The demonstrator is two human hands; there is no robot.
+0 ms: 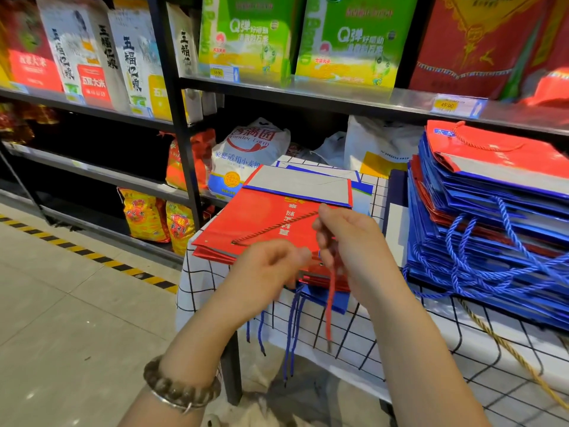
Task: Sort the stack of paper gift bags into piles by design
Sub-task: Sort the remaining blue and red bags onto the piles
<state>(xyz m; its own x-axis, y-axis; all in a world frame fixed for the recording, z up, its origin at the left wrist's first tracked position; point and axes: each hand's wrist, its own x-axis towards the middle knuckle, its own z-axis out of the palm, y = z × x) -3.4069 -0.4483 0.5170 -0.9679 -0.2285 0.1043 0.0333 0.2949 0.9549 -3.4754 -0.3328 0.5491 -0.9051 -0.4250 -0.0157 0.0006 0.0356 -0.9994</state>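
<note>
A flat red gift bag tops a small pile at the table's left corner, with blue bags under it. My right hand pinches the red bag's cord handle, which runs taut across the bag. My left hand is closed at the near edge of the red bags; its grip is blurred. A red cord end and blue cords hang over the table edge. A tall stack of mostly blue bags, red one on top, stands at the right.
The table wears a white cloth with a black grid. Store shelves with rice and flour sacks rise behind it. A yellow rope trails over the cloth at right. Tiled floor with a yellow-black stripe lies at left.
</note>
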